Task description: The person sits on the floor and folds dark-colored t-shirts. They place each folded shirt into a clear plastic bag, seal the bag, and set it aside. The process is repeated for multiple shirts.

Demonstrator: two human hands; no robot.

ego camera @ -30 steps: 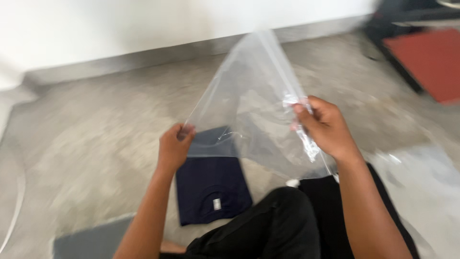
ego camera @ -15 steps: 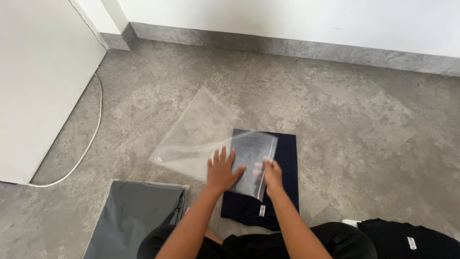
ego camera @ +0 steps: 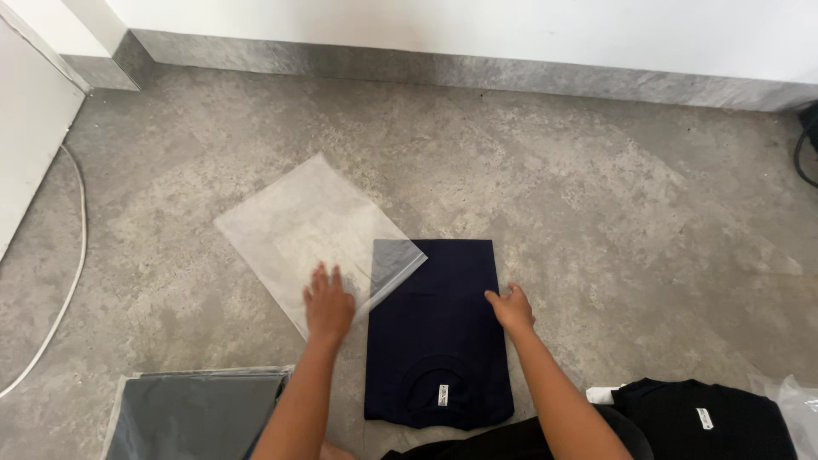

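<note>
- Navy-blue cotton, folded into a neat upright rectangle: the dark navy folded T-shirt [ego camera: 436,328] lies flat on the mottled grey concrete floor [ego camera: 596,196] in the head view, its collar and small white neck label turned toward the person.
- The clear, thin plastic bag [ego camera: 307,230] lies flat and skewed to the shirt's upper left; one corner of it laps over the shirt's top-left corner, so the two touch there.
- The left hand [ego camera: 329,305] rests palm-down on the bag's near edge, fingers [ego camera: 320,277] stretched out and slightly apart, clamped on nothing; it seems to pin the slippery film flat against the floor.
- The right hand [ego camera: 513,309] sits at the shirt's right edge, fingers loosely curled with the tips on the cloth, pressing rather than gripping, likely to keep the fold square.
- A grey folded garment in a clear sleeve [ego camera: 196,413] lies at lower left, just beside the left forearm; a black folded garment with a white label [ego camera: 703,417] lies at lower right, well apart from the shirt.
- A white cable [ego camera: 75,273] runs along the far left; a grey skirting strip [ego camera: 443,68] bounds the floor at the top; bare floor stretches beyond and to the right of the shirt.
</note>
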